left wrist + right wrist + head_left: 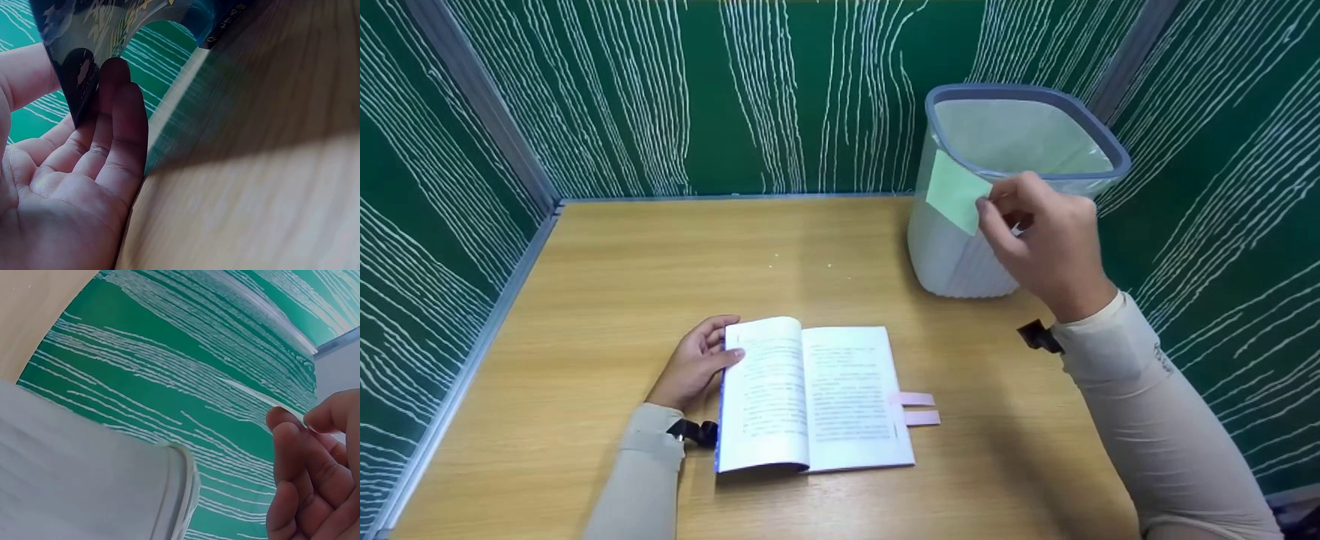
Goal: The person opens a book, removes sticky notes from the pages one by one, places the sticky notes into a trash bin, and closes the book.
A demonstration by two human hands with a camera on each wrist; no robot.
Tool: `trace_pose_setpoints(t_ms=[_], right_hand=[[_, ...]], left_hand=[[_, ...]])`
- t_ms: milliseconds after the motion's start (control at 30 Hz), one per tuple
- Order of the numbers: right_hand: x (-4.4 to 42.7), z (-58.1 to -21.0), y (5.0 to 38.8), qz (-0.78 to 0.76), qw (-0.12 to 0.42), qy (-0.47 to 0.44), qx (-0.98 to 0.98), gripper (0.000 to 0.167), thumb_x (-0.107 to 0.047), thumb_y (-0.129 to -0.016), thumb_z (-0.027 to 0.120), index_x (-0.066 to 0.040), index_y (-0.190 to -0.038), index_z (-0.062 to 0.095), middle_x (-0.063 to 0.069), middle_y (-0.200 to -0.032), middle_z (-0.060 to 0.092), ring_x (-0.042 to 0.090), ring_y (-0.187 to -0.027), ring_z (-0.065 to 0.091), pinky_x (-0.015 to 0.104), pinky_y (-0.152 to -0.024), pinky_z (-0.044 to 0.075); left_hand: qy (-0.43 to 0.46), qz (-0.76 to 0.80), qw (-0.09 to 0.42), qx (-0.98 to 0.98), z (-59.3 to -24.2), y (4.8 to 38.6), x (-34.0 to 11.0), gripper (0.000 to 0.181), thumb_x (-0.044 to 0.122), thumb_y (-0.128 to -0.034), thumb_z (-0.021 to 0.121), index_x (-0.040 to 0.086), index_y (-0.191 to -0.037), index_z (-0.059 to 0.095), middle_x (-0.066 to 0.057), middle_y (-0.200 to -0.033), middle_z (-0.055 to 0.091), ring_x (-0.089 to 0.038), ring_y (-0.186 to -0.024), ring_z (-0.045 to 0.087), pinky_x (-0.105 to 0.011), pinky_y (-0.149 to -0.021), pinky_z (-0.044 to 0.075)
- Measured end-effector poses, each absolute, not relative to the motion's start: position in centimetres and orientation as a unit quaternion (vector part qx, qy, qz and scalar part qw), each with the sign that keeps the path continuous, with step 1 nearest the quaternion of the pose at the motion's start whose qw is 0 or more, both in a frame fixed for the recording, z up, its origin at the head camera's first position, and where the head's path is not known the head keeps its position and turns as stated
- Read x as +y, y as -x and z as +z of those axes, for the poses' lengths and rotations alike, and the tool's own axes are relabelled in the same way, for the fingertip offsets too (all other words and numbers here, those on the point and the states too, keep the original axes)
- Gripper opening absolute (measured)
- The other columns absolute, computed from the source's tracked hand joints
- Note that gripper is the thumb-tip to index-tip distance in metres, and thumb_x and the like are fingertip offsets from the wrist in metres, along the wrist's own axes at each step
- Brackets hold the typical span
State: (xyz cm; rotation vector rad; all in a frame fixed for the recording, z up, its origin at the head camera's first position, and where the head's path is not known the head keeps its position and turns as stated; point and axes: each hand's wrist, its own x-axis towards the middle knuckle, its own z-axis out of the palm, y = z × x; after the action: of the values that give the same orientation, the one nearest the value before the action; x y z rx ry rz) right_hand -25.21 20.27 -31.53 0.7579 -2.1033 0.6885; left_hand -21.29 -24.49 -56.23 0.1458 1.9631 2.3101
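An open book (851, 397) with printed pages lies on the table. My left hand (695, 365) holds its left edge, thumb on the page and fingers behind the dark patterned cover (84, 34). In the left wrist view, the left palm (67, 208) faces the camera and the cover's corner comes down between thumb and fingers. My right hand (1050, 240) is raised in front of the bin, pinching a light green sticky note (956, 193) by one edge between thumb and forefinger. The right wrist view shows the note (261, 395) nearly edge-on at the fingertips of that hand (320, 467).
A whitish bin (960, 262) with a grey rim and a clear liner stands at the back right of the wooden table (637, 262). Two pink tabs (922, 418) stick out from the book's right edge. Tiny white specks lie mid-table. Green white-streaked walls (607, 90) enclose the table.
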Motion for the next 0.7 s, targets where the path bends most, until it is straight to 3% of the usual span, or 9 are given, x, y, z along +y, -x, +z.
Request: trace_pose_setpoints(t_ms=[300, 700], right_hand=[[21.1, -30.8, 26.0, 0.272, 0.412, -0.267, -0.828, 0.017, -0.019, -0.096, 0.069, -0.003, -0.101, 0.071, 0.008, -0.088, 0.078, 0.014, -0.067, 0.065, 0.006, -0.073, 0.046], [21.6, -30.3, 26.6, 0.276, 0.426, -0.236, -0.828, 0.023, -0.025, -0.098, 0.067, -0.003, -0.103, 0.071, 0.006, -0.09, 0.078, 0.007, -0.069, 0.063, 0.007, -0.075, 0.048]], left_hand=[[-0.04, 0.766, 0.054, 0.64, -56.2, 21.4, -24.3, 0.062, -0.009, -0.0926, 0.067, -0.004, -0.149, 0.041, -0.024, -0.136, 0.059, -0.027, -0.114, 0.067, -0.031, -0.088, 0.06], [-0.039, 0.755, 0.052, 0.652, -56.2, 21.4, -24.4, 0.063, -0.007, -0.0921, 0.068, -0.004, -0.149, 0.041, -0.025, -0.138, 0.058, -0.026, -0.116, 0.067, -0.03, -0.089, 0.059]])
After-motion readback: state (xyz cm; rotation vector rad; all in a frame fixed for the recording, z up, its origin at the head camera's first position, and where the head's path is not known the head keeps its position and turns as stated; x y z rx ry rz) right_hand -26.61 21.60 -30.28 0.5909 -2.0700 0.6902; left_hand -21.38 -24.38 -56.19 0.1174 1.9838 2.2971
